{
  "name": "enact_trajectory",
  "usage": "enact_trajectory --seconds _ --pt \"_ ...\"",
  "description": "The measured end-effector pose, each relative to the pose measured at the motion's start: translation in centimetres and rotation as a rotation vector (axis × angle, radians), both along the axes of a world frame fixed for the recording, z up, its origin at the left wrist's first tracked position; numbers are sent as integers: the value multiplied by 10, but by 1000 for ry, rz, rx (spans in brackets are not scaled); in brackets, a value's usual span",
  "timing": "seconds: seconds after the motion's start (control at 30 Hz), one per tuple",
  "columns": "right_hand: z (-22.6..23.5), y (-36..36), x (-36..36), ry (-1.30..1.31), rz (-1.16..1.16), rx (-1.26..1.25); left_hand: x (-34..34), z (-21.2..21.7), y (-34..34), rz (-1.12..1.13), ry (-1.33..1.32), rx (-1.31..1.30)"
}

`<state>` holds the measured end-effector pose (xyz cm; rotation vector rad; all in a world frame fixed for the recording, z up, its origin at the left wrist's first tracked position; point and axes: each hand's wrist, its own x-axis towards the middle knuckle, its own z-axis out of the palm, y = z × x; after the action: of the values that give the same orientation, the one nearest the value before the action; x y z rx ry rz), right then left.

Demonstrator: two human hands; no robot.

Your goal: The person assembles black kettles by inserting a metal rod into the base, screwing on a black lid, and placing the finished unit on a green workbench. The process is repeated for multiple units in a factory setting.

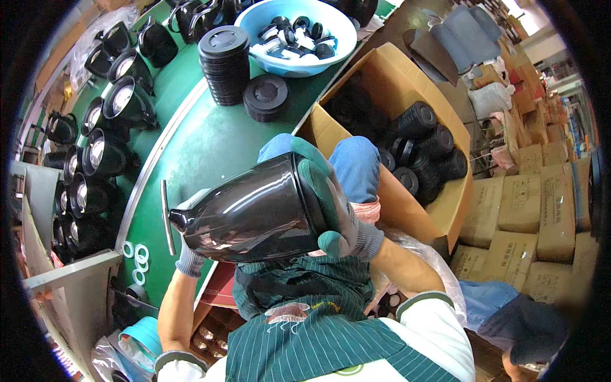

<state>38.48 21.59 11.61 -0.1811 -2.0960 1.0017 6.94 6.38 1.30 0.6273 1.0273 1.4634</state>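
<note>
A glossy black jug body (248,207) lies on its side in front of my chest, its narrow spout end to the left and its wide end to the right. My right hand (331,204), in a grey glove with green-coated fingers, is wrapped round the wide end. At the spout end my gloved left hand (189,213) holds the jug, most of its fingers hidden behind it. Just left of that hand stands a thin metal rod (167,216); I cannot tell whether the hand touches it.
Black jugs (105,153) line the left side of the green table (184,162). Beyond are stacked black lids (224,63) and a blue basin (293,67) of small parts. White rings (141,254) lie at the left. A carton (455,184) of black parts stands right.
</note>
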Motion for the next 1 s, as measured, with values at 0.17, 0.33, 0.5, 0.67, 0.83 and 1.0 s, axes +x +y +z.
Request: enact_trajectory --seconds 0.17,0.33,0.5,0.67,0.83,1.0 --pt "-30 -12 23 50 -97 -415 36 86 37 222 1184 189" --pt "-82 -1 51 127 -163 -931 60 137 64 46 1519 364" --pt "-120 17 85 275 -112 -1097 118 164 86 -98 1573 240" --pt "-138 30 109 542 83 -1434 144 184 80 -350 839 447" --pt "-148 37 126 530 20 -1466 167 189 78 -336 1055 592" --pt "-63 59 118 426 186 -1648 159 184 69 -291 1060 598"
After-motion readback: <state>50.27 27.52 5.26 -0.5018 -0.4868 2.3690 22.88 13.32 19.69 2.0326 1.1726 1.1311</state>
